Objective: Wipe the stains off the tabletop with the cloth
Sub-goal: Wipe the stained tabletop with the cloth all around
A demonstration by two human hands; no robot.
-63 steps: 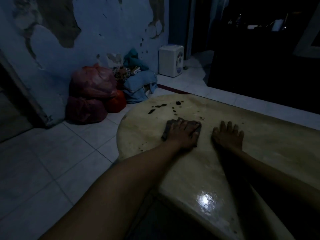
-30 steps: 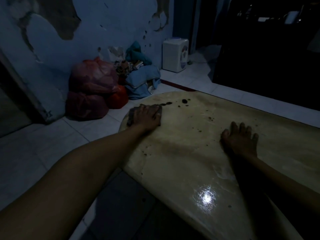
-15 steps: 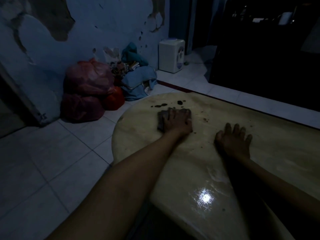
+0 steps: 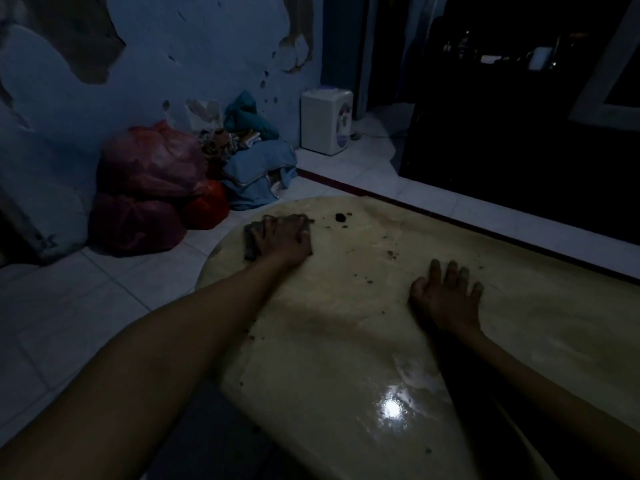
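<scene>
A pale yellowish tabletop (image 4: 346, 348) with a rounded far-left end fills the lower right of the head view. My left hand (image 4: 284, 239) presses flat on a dark cloth (image 4: 250, 242) near that far-left end; most of the cloth is hidden under my fingers. A dark blot (image 4: 340, 216) lies just right of the cloth, and small dark specks (image 4: 391, 254) scatter toward the middle. My right hand (image 4: 446, 296) rests palm down on the table, fingers spread, holding nothing.
Red plastic bags (image 4: 145, 188) and a pile of blue fabric (image 4: 256, 171) sit on the tiled floor against the peeling wall. A white appliance (image 4: 325, 121) stands farther back. Dark furniture (image 4: 519, 133) lies beyond the table's far edge. A light glares off the tabletop (image 4: 391, 408).
My left hand has slid the cloth back to the far left, over the dark streaks near the table's end. My right hand has stayed planted on the table.
</scene>
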